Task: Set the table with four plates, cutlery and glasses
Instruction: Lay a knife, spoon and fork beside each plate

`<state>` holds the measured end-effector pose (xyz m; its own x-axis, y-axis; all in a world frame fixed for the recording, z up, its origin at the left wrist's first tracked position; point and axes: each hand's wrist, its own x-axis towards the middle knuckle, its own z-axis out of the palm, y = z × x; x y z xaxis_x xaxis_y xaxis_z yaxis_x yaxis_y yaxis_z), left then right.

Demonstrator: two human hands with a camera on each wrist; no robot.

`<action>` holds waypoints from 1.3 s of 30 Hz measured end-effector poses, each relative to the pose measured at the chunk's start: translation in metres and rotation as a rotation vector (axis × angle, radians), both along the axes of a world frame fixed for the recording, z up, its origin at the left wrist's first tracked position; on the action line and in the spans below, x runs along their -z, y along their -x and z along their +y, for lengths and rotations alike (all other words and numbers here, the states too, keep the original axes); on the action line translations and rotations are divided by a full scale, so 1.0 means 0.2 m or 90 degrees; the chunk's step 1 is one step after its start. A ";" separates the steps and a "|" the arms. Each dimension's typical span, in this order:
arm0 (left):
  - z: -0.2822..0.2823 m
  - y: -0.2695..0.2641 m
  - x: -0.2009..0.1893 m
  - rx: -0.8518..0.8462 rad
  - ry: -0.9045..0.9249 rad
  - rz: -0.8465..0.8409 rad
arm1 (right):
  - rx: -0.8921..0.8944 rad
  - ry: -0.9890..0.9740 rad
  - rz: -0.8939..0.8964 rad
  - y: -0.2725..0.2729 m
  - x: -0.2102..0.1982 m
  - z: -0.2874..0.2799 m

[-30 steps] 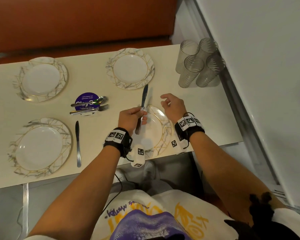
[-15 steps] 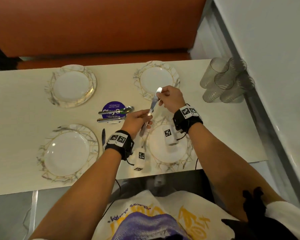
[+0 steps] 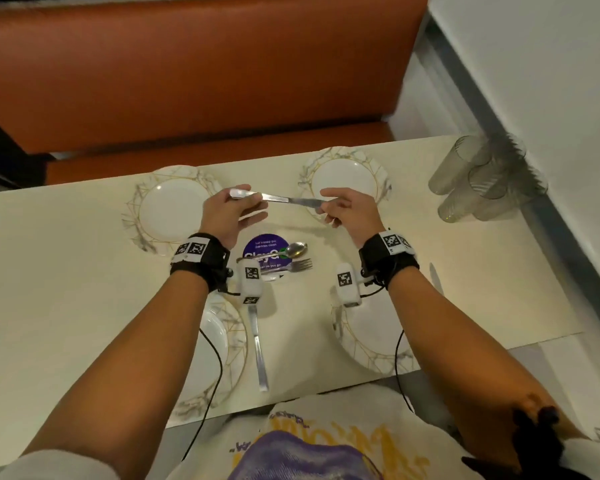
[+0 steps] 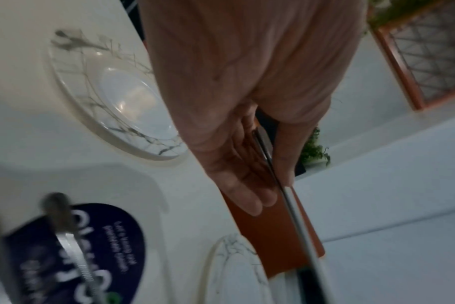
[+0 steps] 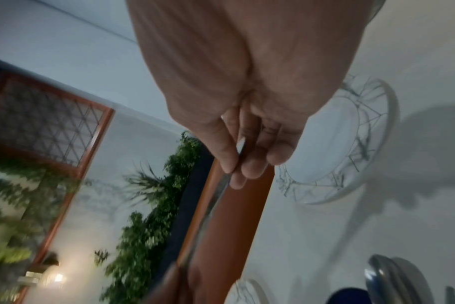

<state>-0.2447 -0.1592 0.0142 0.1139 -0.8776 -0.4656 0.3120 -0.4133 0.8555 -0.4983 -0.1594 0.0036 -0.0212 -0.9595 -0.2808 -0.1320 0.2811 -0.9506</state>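
Observation:
A steel knife (image 3: 278,199) hangs level above the table between the two far plates. My left hand (image 3: 246,202) grips its handle end. My right hand (image 3: 323,204) pinches the blade tip. In the left wrist view the thumb and fingers clamp the knife (image 4: 291,197); in the right wrist view the fingertips pinch the knife (image 5: 240,148). Marbled plates sit at far left (image 3: 174,209), far right (image 3: 343,178), near left (image 3: 219,341) and near right (image 3: 371,337). One knife (image 3: 258,348) lies right of the near left plate, another knife (image 3: 435,278) right of the near right plate.
A spoon (image 3: 291,251) and a fork (image 3: 291,265) lie on a round purple sticker (image 3: 264,244) at the table's middle. Several ribbed glasses (image 3: 482,181) stand grouped at the far right corner by the wall. An orange bench runs behind the table.
Both hands have carried the knife away from the near right plate toward the far plates. It now lies level between them, and a knife shows right of the near right plate.

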 end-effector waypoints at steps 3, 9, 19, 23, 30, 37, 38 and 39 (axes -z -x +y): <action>-0.09 0.05 -0.01 -0.060 0.021 0.042 | -0.070 -0.020 0.039 -0.07 0.01 0.01; -0.13 0.23 0.04 -0.018 0.038 0.053 | -0.098 -0.067 0.045 -0.14 0.02 -0.01; -0.27 0.34 0.20 0.006 -0.006 -0.031 | -0.121 -0.109 0.044 -0.07 0.11 -0.13; -0.41 0.33 0.30 0.000 -0.048 -0.165 | -0.102 -0.139 0.011 0.04 0.15 -0.17; -0.59 0.37 0.47 0.078 -0.170 -0.323 | -0.038 -0.171 0.013 0.21 0.25 -0.23; -0.71 0.39 0.57 0.113 -0.219 -0.390 | -0.026 -0.166 0.025 0.25 0.30 -0.26; -0.72 0.39 0.58 0.106 -0.223 -0.385 | -0.024 -0.165 0.024 0.25 0.30 -0.26; -0.72 0.39 0.59 0.101 -0.222 -0.382 | -0.023 -0.164 0.023 0.25 0.30 -0.26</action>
